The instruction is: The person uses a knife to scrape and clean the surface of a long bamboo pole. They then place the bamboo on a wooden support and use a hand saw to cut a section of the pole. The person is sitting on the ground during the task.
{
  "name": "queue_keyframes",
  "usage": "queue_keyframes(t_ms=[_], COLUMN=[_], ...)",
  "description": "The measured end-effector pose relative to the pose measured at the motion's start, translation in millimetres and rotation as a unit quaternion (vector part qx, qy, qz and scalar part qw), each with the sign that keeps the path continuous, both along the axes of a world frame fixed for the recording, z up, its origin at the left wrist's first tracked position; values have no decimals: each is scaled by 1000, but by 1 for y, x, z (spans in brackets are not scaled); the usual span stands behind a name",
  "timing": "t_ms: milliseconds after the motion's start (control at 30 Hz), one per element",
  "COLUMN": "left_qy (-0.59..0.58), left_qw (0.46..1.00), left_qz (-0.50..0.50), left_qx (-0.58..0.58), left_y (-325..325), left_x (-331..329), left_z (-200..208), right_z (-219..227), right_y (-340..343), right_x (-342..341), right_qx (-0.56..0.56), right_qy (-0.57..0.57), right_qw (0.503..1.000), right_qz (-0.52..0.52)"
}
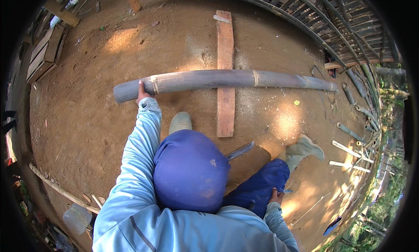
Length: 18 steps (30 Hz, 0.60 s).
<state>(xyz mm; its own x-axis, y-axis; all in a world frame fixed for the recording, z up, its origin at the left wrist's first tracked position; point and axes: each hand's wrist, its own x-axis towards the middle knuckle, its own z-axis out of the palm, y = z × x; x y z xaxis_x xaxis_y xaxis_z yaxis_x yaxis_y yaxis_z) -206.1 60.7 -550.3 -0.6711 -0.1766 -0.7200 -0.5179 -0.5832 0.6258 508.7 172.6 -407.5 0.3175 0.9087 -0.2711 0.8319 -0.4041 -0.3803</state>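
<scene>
Gripping the near-left end of a long grey bamboo pole point(218, 79) with the left hand point(142, 92), fingers curled over its top; lying crosswise on a reddish wooden plank point(225, 73), the pole touching it near mid-length and stretching off to the right. Resting the right hand point(276, 195) down by the right thigh, seemingly closed on something small, though not clear enough to tell what. Balancing on one narrow support, so likely risking the round pole rolling or seesawing if the grip loosens or the weight shifts to the free end. Lying just beside the knee, a dark blade point(240, 150) pointing outward, probably risking a cut to leg or boot point(180, 122) during a careless shift. Crouching on bare packed brown earth, sun-dappled and dusty. Standing along the upper right, a slatted bamboo fence point(345, 29); lying below it, cut bamboo lengths point(355, 136); sitting at upper left, a wooden pallet point(43, 53).
</scene>
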Motion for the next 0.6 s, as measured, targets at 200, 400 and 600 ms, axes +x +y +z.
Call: queue_keyframes(t_ms=[200, 400, 600], left_qy=[70, 219, 173], left_qw=[993, 634, 256], left_qz=[25, -162, -654], left_qx=[-94, -723, -691], left_y=[-15, -22, -22], left_x=[-3, 13, -13], left_z=[-12, 46, 134], right_z=[1, -5, -11], right_y=[5, 3, 2], right_x=[-6, 6, 7], right_qx=[18, 38, 38], right_qy=[-17, -9, -33], right_qw=[1000, 999, 999], right_qz=[16, -6, -13])
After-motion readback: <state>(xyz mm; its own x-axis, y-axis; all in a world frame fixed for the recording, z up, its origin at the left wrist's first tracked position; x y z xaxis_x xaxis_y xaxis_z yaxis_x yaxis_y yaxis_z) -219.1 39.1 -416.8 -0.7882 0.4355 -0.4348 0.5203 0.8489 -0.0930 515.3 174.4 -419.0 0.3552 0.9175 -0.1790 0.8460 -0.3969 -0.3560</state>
